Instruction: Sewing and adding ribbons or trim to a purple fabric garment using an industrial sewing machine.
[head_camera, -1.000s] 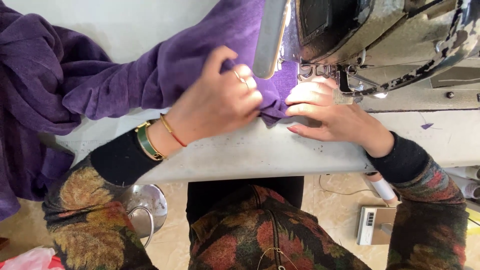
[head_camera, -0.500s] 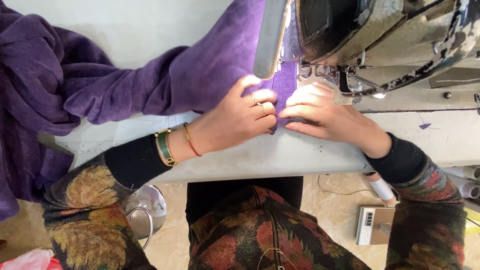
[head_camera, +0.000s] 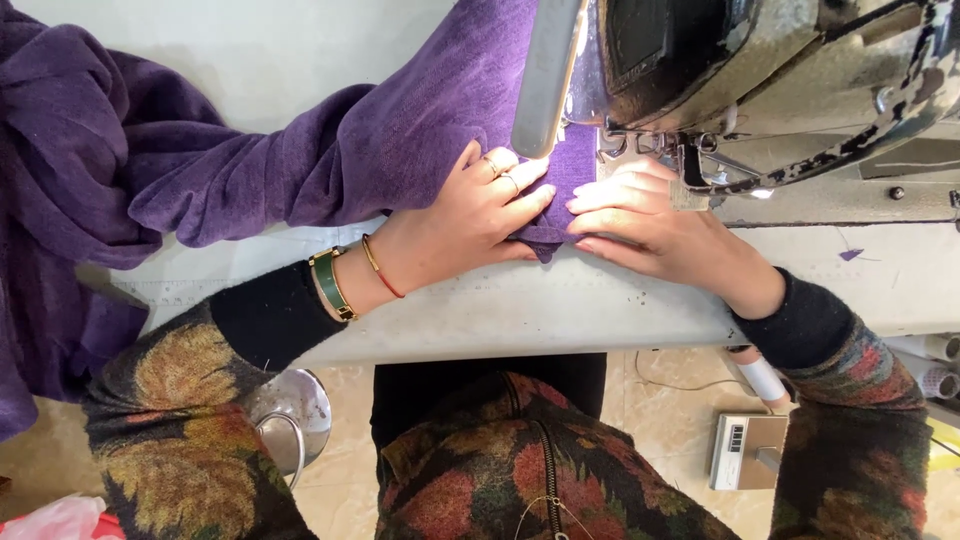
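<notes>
Head view, looking down at a sewing station. The left hand (head_camera: 470, 215) lies flat, fingers extended and close together, palm pressed onto the purple cloth (head_camera: 400, 150); it grips nothing, only holds the cloth down against the surface (head_camera: 520, 310). Two rings sit on its fingers, and a green-and-gold bangle (head_camera: 331, 285) with a thin red cord bracelet (head_camera: 380, 267) circles the wrist. The right hand (head_camera: 650, 225), at 3 o'clock from the left one, is likewise open and flat, fingertips pointing toward 9 o'clock and resting on the folded edge of the same cloth, almost meeting the left fingertips. The cloth is soft, napped, velvet-like; a narrow folded end lies under both hands just below the sewing machine (head_camera: 760, 80), while the bulk runs toward 10 o'clock and piles in heavy folds at the far left, spilling over the surface edge. The machine, at 1 o'clock, is worn grey metal with chipped paint; its head overhangs the cloth and hides the needle area, so the stitch point cannot be seen. The surface is pale, smooth and slightly scuffed. Both sleeves are dark knit with a leaf pattern in orange and green. On the tiled floor, a shiny metal bowl (head_camera: 290, 410) sits at 7 o'clock and a small grey box (head_camera: 745, 450) at 5 o'clock.
</notes>
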